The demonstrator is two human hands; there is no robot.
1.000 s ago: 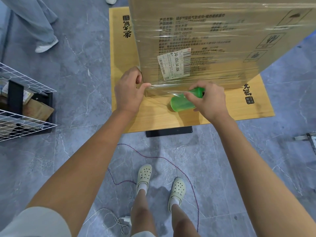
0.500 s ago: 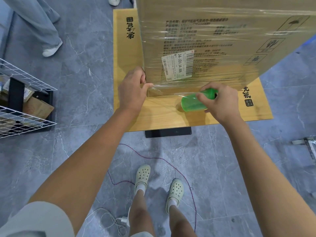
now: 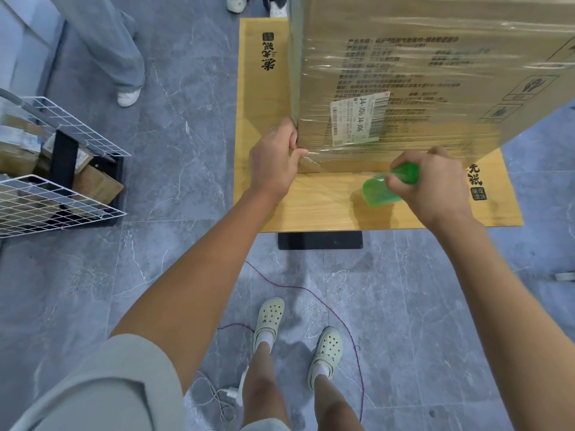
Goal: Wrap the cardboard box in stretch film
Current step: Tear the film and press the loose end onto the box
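2 hands at frame centre: left hand (image 3: 273, 160) pinches clear stretch film (image 3: 404, 88) at tall brown cardboard box (image 3: 435, 35) corner; right hand (image 3: 435, 186) grips green film-roll handle (image 3: 385, 189).

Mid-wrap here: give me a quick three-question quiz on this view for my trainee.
1. True or false: the right hand grips the green film roll.
2. The left hand grips the cardboard box at: A) its top edge, B) a lower corner, C) its far side.
3. What is stuck on the box's near face?

Key: 1 true; 2 B; 3 a white barcode label.
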